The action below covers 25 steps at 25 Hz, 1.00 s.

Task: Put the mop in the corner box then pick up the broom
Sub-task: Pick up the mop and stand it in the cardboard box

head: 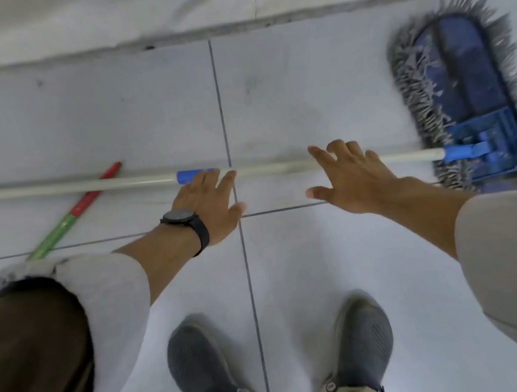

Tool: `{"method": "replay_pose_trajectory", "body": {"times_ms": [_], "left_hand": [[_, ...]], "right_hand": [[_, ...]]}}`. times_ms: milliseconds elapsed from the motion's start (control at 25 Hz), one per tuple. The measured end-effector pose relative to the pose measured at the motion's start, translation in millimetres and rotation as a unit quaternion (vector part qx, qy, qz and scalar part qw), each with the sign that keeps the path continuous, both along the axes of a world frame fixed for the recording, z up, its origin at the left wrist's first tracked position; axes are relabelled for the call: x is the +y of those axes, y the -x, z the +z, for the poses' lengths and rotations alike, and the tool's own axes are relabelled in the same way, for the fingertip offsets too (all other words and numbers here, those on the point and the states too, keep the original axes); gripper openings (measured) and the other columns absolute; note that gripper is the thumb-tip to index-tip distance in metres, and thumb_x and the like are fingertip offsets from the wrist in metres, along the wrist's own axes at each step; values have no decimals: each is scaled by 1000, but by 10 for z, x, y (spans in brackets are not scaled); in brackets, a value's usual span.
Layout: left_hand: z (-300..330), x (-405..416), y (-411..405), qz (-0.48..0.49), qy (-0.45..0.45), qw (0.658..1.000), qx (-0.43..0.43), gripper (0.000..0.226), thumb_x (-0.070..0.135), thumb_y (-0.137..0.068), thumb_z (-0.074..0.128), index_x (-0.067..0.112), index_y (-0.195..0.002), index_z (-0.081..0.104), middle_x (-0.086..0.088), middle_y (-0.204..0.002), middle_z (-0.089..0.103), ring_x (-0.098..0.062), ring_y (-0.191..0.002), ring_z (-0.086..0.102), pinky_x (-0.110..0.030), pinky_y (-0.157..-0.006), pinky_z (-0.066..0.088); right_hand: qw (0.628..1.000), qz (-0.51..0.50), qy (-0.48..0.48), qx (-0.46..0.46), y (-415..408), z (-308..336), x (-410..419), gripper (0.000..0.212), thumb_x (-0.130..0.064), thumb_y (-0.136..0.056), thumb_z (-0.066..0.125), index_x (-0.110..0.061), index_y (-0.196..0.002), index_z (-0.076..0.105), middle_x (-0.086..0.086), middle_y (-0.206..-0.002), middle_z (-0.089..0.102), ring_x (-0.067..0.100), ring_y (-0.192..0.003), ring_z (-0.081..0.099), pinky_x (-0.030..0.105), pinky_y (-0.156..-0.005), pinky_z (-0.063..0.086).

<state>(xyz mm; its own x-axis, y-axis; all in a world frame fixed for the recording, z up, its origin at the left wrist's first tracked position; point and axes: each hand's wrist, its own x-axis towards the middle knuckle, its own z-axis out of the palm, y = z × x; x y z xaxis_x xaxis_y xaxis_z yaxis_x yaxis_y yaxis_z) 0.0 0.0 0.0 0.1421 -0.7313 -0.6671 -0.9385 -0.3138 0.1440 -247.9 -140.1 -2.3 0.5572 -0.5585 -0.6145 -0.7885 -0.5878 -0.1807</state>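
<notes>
The mop lies flat on the tiled floor. Its pale handle point(93, 185) runs left to right, with a blue collar at mid-length, and its blue head with grey fringe point(463, 84) is at the right. My left hand point(211, 206), a black watch on the wrist, hovers spread over the blue collar. My right hand point(353, 181) is spread over the handle further right. Neither hand grips anything. A red and green stick, likely the broom's handle point(77, 211), lies slanted under the mop handle at the left; its head is out of view.
My two grey shoes point(364, 343) stand on the white floor tiles point(118, 114) just behind the handle. A raised grey kerb point(82, 55) runs along the far side of the floor. No box is in view.
</notes>
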Motion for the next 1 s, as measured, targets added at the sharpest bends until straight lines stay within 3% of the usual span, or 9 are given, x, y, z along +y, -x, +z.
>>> {"method": "replay_pose_trajectory", "body": {"times_ms": [120,200,360,520,680,840,920,960,1000], "left_hand": [[-722,-189,26,-58,107,992,-45,64,52,-100,30,19,-154,22,-13,-158,34,-33,-146,27,-53,-120,21],[-1025,-307,-7,-65,161,983,-61,54,49,-99,27,16,-139,43,-9,-127,57,-31,-116,50,-50,-107,33],[-837,-290,-74,-48,189,979,-56,41,43,-99,29,14,-111,55,-4,-96,58,-25,-84,46,-41,-84,36],[631,-53,-113,-35,198,978,-49,39,43,-98,28,15,-102,54,-2,-87,53,-25,-76,42,-41,-78,36],[2907,269,-201,-7,221,974,-44,34,40,-99,32,15,-101,55,-2,-86,54,-26,-76,45,-42,-81,38],[5141,793,70,75,268,960,-26,45,37,-99,29,13,-129,53,-9,-116,61,-35,-111,55,-53,-116,27],[5826,1093,380,254,339,905,46,55,37,-102,31,12,-151,34,-16,-156,37,-35,-147,29,-46,-125,4],[6123,1246,506,402,375,829,100,61,40,-102,31,13,-155,25,-17,-164,22,-31,-153,16,-43,-125,1],[6327,1370,560,565,403,698,178,65,46,-101,31,14,-157,21,-17,-166,16,-29,-154,12,-43,-126,4]], "right_hand": [[996,22,82,7,49,-627,-148,75,-71,-94,35,-22,-150,33,14,-138,49,38,-125,47,58,-96,40],[993,20,114,-13,91,-890,-234,66,-71,-95,25,-19,-125,50,8,-109,61,34,-101,57,50,-86,36],[995,13,77,-58,50,-641,-249,49,-64,-97,23,-19,-90,41,4,-80,60,31,-70,52,41,-72,30],[994,10,90,-69,-8,779,-50,44,-60,-99,26,-20,-91,40,4,-81,58,33,-72,48,41,-72,28],[989,6,116,-88,-125,3033,247,55,-63,-96,21,-17,-95,50,5,-82,61,31,-72,47,41,-72,28],[983,0,126,-136,-118,5206,720,53,-62,-98,26,-16,-93,52,5,-78,60,30,-69,44,42,-72,30],[979,0,143,-147,-53,5892,964,51,-60,-99,28,-16,-92,53,5,-78,61,31,-70,50,43,-74,34],[978,-1,149,-145,-13,6160,1102,48,-59,-99,31,-17,-93,54,6,-80,63,33,-73,54,44,-75,34],[976,-2,160,-148,19,6347,1224,45,-56,-99,34,-17,-93,56,7,-82,65,35,-77,58,45,-76,33]]}}
